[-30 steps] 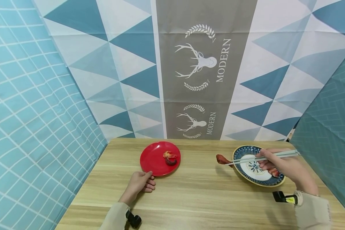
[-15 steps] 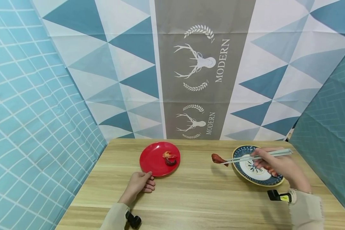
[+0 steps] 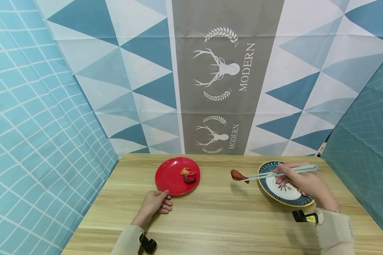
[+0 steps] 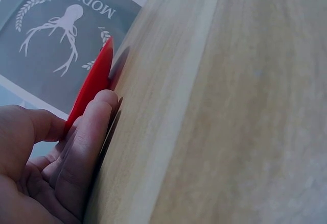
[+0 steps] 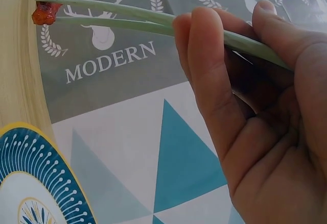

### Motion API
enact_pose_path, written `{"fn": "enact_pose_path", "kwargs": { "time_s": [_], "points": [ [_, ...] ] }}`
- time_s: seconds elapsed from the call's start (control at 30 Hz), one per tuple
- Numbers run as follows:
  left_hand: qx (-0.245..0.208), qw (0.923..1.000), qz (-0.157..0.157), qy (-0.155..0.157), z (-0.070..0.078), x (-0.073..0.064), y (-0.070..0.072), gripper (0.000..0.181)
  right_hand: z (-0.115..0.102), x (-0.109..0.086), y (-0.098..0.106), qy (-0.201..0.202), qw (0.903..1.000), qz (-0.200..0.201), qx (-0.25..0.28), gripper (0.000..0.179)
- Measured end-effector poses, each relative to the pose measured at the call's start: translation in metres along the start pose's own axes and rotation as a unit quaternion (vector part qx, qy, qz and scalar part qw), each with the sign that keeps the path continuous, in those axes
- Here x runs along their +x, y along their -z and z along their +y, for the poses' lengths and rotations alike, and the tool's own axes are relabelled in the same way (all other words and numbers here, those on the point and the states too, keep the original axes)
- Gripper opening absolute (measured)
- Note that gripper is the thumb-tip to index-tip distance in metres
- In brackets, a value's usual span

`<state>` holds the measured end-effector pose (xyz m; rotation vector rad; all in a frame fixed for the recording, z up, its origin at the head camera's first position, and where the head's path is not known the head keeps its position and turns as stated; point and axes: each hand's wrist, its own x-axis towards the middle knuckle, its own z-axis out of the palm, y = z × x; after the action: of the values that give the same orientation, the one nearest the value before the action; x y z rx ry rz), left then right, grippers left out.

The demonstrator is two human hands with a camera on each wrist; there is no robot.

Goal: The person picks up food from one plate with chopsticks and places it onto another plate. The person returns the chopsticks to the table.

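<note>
Two plates of contrasting finish rest on a wood-grained table (image 3: 210, 221): a smooth, glossy red plate (image 3: 169, 179), round in outline, and a patterned plate (image 3: 282, 186), its white centre ringed by a deep blue border with radiating pale strokes and a yellow rim. Behind them hangs a creased printed cloth (image 3: 217, 102) bearing triangles, antlered heads and lettering. The left hand (image 3: 155, 203) pinches the red plate's near edge, thumb on the rim and fingers curled against its underside. On that plate lies a curled food piece (image 3: 189, 176), part pale orange, part dark. The right hand (image 3: 301, 180) clamps its fingers around slender, pale green chopsticks (image 3: 307, 168); their tips grip a drumstick-shaped morsel (image 3: 238, 175), suspended above the table between the two plates. Its surface is reddish brown, glossy and unevenly mottled, broad at one end and tapering toward the other.
</note>
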<state>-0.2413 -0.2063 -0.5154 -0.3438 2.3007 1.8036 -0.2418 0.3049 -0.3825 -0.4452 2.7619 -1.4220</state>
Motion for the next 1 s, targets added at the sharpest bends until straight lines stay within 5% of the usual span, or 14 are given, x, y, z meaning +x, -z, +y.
{"fn": "enact_pose_path", "kwargs": {
  "time_s": [1.0],
  "points": [
    [0.005,0.9999,-0.006,-0.007,0.000,-0.001,0.001,0.037,-0.025,0.023,-0.014,0.005,0.9995,-0.029,0.012,0.046]
  ]
}}
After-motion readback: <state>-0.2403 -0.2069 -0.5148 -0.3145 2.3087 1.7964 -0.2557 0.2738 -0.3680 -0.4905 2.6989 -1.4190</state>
